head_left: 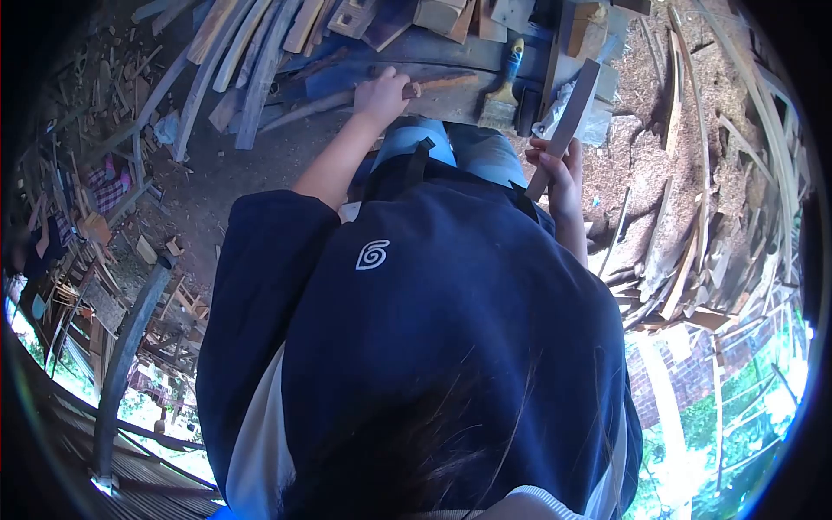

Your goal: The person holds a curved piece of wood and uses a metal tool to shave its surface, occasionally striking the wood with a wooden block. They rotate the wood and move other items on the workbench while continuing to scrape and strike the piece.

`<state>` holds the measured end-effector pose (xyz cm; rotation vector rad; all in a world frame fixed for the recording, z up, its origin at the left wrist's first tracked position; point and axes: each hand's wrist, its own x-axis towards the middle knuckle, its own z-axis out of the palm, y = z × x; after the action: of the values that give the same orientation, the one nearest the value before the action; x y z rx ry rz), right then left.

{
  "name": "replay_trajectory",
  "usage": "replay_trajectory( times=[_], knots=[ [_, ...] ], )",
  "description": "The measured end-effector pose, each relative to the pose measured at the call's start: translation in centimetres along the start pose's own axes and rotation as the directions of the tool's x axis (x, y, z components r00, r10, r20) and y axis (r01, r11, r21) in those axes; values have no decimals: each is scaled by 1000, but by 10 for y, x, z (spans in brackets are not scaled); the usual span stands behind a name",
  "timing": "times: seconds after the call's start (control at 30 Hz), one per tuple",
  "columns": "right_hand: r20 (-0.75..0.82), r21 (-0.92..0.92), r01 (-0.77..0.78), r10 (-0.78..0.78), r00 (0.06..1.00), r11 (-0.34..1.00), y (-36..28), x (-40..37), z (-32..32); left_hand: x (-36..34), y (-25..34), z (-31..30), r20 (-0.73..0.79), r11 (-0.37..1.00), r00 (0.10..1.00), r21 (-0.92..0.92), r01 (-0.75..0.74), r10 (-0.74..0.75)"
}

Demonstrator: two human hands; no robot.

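My left hand point(380, 95) is closed around a stick point(412, 90), whose brown end shows beside the fingers; the rest is hidden in the fist. Beneath that hand lie long, rough wooden pieces point(312, 107) on the work surface. With fingers and thumb, my right hand point(559, 169) grips a flat wooden strip point(574, 113), tilted up and away from my body. A wide paintbrush point(501, 100) with a dark, yellow and blue handle lies between the two hands, nearer the right one. Crumpled clear plastic point(596, 120) sits just beyond the strip.
Wood offcuts point(440, 16) are piled at the far side of the work surface. Long boards point(260, 74) stick out at the left. Sawdust point(646, 87) and scattered slats point(676, 234) cover the ground at the right. A post point(130, 347) stands at the lower left.
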<state>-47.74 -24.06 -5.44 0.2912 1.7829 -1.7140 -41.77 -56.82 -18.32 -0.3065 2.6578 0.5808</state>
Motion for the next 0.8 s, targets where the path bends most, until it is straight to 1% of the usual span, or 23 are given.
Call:
replay_trajectory(
  times=[0.07, 0.17, 0.23, 0.27, 0.33, 0.37, 0.4, 0.43, 0.47, 0.5, 0.53, 0.57, 0.6, 0.63, 0.67, 0.73, 0.77, 0.8],
  knots=[
    [-8, -1, -18, 18, 1000, 1000, -1, -4, -6, -5, 0, 2, 21, 1000, 1000, 20, -12, 12],
    [-20, 16, -48, 48, 999, 999, 5, -6, -15, -11, 1, 0, -13, 999, 1000, 19, 25, -25],
    [-26, 32, -63, 64, 998, 997, 9, -5, -23, -12, 6, -7, -42, 994, 997, -83, 63, -67],
    [-12, 40, -54, 55, 998, 998, 11, -4, -26, -12, 8, -10, -38, 995, 997, -82, 64, -67],
    [0, 50, -49, 49, 999, 998, 14, -4, -32, -9, 10, -17, -134, 988, 990, -155, 25, -46],
    [4, 32, -43, 43, 999, 999, 13, -4, -35, -12, 20, -33, -176, 974, 982, -226, 20, -61],
    [8, 14, -38, 38, 999, 999, 12, -4, -37, -17, 32, -50, -173, 974, 983, -224, 20, -59],
    [6, 18, -40, 40, 999, 999, 12, -4, -39, -23, 45, -67, -289, 921, 955, -388, -44, -75],
    [5, 25, -46, 45, 999, 999, 13, -4, -41, -25, 54, -78, -395, 839, 912, -530, -126, -113],
    [6, 32, -51, 51, 999, 998, 14, -4, -43, -24, 61, -84, -504, 800, 852, -566, -200, -144],
    [7, 35, -54, 54, 999, 998, 15, -4, -44, -21, 69, -85, -502, 802, 853, -564, -197, -144],
    [11, 35, -51, 51, 999, 998, 16, -5, -45, -15, 77, -83, -560, 540, 793, -756, -371, -239],
    [15, 36, -49, 48, 999, 998, 18, -6, -47, -9, 87, -83, -572, 214, 740, -819, -532, -353],
    [18, 37, -54, 53, 998, 998, 22, -6, -50, -1, 101, -84, -622, 132, 677, -767, -628, -394],
    [17, 39, -55, 55, 998, 998, 23, -8, -51, 8, 107, -77, -620, 131, 679, -768, -626, -393],
    [14, 26, -39, 39, 999, 999, 23, -13, -55, 25, 113, -64, -624, 168, 587, -745, -645, -516],
    [9, 24, -39, 39, 999, 999, 24, -16, -58, 21, 120, -69, -598, 246, 619, -790, -561, -510],
    [1, 18, -34, 34, 999, 999, 25, -18, -60, 22, 124, -66, -596, 242, 621, -791, -561, -509]
  ],
)
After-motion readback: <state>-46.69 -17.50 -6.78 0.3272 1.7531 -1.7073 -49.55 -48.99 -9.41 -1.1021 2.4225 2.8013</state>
